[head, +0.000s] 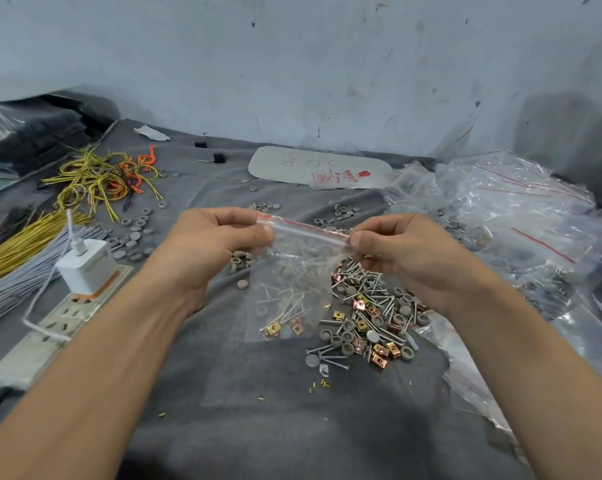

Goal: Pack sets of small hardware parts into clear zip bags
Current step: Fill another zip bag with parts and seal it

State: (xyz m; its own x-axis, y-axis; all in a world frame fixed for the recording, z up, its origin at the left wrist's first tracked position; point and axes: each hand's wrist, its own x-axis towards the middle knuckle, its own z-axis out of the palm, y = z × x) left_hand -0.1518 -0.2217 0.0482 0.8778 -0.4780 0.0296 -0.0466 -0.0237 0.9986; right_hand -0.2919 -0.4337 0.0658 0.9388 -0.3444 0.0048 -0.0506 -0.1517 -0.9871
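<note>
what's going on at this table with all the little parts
A person is packing hardware. The left hand and right hand each pinch an end of the red-striped top of a clear zip bag. Screws, gold clips and grey caps already sit inside. A pile of loose parts lies on the grey cloth below.

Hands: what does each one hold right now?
Left hand: pinches the top edge of the zip bag.
Right hand: pinches the same bag's top edge.
</note>
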